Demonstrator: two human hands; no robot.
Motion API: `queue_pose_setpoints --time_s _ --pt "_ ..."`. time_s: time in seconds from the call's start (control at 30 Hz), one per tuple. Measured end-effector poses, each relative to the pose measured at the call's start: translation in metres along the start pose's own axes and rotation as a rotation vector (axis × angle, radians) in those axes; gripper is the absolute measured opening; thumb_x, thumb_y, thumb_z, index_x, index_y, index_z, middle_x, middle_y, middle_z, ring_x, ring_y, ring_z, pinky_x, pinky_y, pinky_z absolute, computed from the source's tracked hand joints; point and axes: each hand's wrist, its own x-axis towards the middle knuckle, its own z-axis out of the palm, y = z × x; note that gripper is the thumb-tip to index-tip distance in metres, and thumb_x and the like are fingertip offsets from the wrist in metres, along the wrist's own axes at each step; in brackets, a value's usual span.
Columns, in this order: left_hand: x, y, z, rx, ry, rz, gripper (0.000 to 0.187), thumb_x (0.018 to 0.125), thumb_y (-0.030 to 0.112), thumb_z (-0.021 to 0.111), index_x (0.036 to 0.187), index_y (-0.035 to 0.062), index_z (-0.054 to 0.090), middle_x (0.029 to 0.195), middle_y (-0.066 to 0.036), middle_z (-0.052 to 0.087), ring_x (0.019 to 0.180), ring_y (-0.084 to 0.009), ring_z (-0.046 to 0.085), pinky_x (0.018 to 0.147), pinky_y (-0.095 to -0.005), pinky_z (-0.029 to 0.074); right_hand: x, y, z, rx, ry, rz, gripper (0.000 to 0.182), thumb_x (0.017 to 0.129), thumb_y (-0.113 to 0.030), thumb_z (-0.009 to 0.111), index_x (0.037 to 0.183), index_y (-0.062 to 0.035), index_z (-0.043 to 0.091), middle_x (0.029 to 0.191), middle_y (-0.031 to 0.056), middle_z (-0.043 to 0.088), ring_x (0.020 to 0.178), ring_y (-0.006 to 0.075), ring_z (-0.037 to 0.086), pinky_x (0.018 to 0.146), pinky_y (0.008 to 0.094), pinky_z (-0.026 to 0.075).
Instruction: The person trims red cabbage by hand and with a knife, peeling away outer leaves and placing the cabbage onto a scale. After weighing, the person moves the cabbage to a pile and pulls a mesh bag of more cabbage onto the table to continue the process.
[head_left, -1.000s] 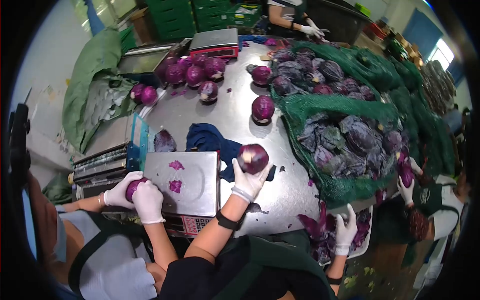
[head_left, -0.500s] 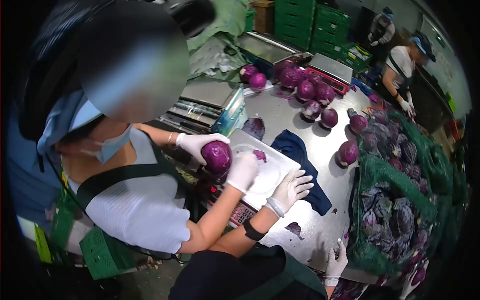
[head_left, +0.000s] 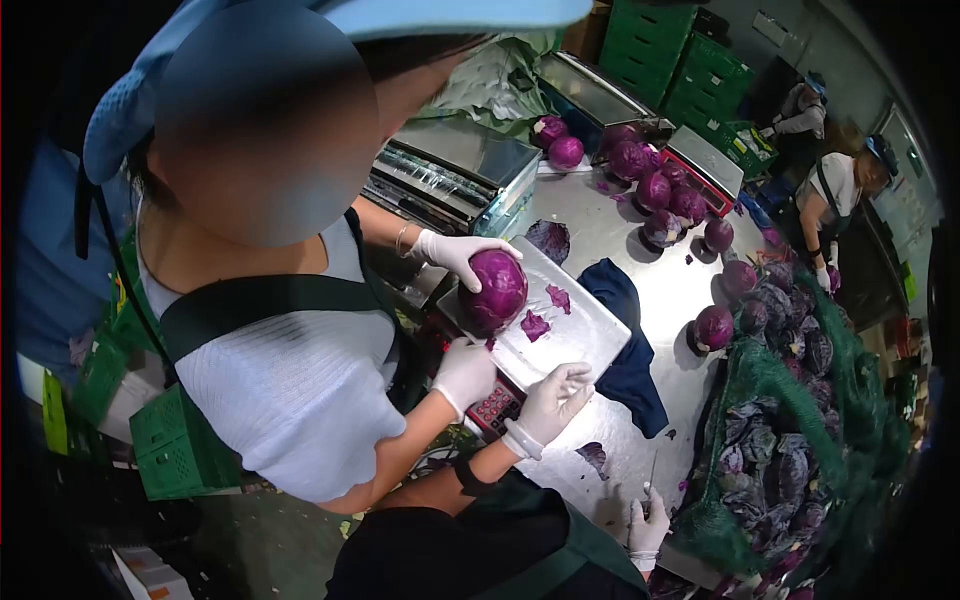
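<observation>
the wearer's gloved left hand (head_left: 548, 405) rests open and empty on the steel scale tray's (head_left: 580, 340) near edge, steadying it — at ten o'clock a co-worker's glove (head_left: 455, 253) sets the round purple cabbage (head_left: 493, 290) there — while the right hand (head_left: 648, 528) grips a small knife (head_left: 651, 475).

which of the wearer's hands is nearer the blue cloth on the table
Left. The left hand rests at the near edge of the scale, just beside the blue cloth. The right hand is lower down at the table's near edge, holding a knife, farther from the cloth.
</observation>
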Motion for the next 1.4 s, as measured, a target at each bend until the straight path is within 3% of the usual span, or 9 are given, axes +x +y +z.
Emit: queue_pose_setpoints --time_s 0.07,0.13,0.33,0.4,0.73,0.9,1.07,1.23,1.4 --pt "-0.006 0.043 -0.001 0.772 0.283 0.756 0.038 0.085 0.018 0.062 0.117 0.0001 0.049 0.107 -0.015 0.058 0.097 -0.0266 0.058 0.089 -0.0347 0.044 -0.001 -0.005 0.001 -0.029 0.016 -0.012 0.039 0.076 -0.006 0.067 0.114 -0.0002 0.058 0.074 0.0079 0.058 0.060 0.0141 0.049 0.059 0.0279 0.044" --pt "-0.003 0.068 -0.012 0.941 0.446 0.958 0.039 0.080 0.013 0.064 0.114 -0.0002 0.052 0.109 -0.017 0.056 0.103 -0.0327 0.054 0.093 -0.0367 0.041 -0.002 -0.015 -0.001 0.013 -0.027 0.015 0.039 0.077 -0.005 0.066 0.114 -0.0014 0.058 0.070 0.0057 0.053 0.059 0.0131 0.047 0.058 0.0270 0.042" --pt "0.047 0.044 -0.072 0.390 0.772 0.499 0.049 0.076 0.014 0.072 0.111 -0.0026 0.044 0.107 -0.016 0.050 0.101 -0.0266 0.051 0.090 -0.0387 0.042 -0.001 -0.019 0.002 0.175 -0.012 0.058 0.035 0.081 -0.002 0.061 0.115 -0.0051 0.059 0.069 0.0000 0.052 0.059 0.0076 0.045 0.055 0.0235 0.041" --pt "0.056 0.034 -0.089 0.552 0.594 0.279 0.071 0.067 0.027 0.081 0.117 -0.0029 0.041 0.114 -0.018 0.046 0.106 -0.0280 0.050 0.092 -0.0362 0.043 0.000 -0.028 0.003 0.287 -0.065 0.127 0.033 0.083 -0.003 0.059 0.115 -0.0042 0.060 0.071 0.0001 0.054 0.056 0.0058 0.046 0.052 0.0218 0.042" --pt "0.040 0.033 -0.030 0.907 0.238 0.463 0.100 0.054 0.032 0.086 0.133 0.0014 0.032 0.125 -0.022 0.040 0.118 -0.0373 0.040 0.102 -0.0429 0.033 0.010 -0.045 0.009 0.747 -0.184 0.273 0.032 0.090 -0.010 0.052 0.120 -0.0016 0.054 0.078 0.0034 0.061 0.052 0.0062 0.049 0.046 0.0193 0.040" --pt "0.008 0.010 0.042 0.776 -0.016 0.657 0.103 0.055 0.029 0.086 0.134 0.0039 0.026 0.131 -0.023 0.033 0.121 -0.0381 0.037 0.103 -0.0434 0.032 0.028 -0.098 0.014 1.160 -0.213 0.239 0.052 0.089 -0.010 0.053 0.137 -0.0055 0.032 0.091 0.0062 0.059 0.053 0.0092 0.053 0.046 0.0200 0.044" --pt "-0.010 -0.005 0.095 0.341 -0.170 0.406 0.098 0.061 0.021 0.084 0.135 0.0070 0.022 0.132 -0.017 0.033 0.120 -0.0283 0.040 0.102 -0.0394 0.035 0.032 -0.101 0.011 1.106 -0.051 0.163 0.024 0.088 -0.018 0.058 0.107 -0.0038 0.051 0.075 0.0046 0.060 0.052 0.0094 0.055 0.047 0.0201 0.044" --pt "-0.006 -0.012 0.113 -0.179 -0.211 -0.070 0.080 0.072 0.014 0.076 0.133 0.0089 0.023 0.125 -0.011 0.040 0.113 -0.0221 0.047 0.097 -0.0367 0.042 0.019 -0.088 -0.015 1.059 0.083 0.210 0.021 0.090 -0.010 0.055 0.109 -0.0001 0.055 0.073 0.0019 0.060 0.053 0.0057 0.051 0.050 0.0189 0.043" --pt "0.001 -0.034 0.115 -0.668 -0.289 -0.632 0.073 0.081 0.040 0.066 0.135 0.0114 0.028 0.130 -0.012 0.042 0.117 -0.0287 0.046 0.092 -0.0453 0.047 -0.015 -0.051 -0.049 1.087 0.364 0.305 0.016 0.089 -0.008 0.055 0.104 -0.0017 0.056 0.067 0.0017 0.058 0.046 0.0067 0.049 0.044 0.0202 0.041"
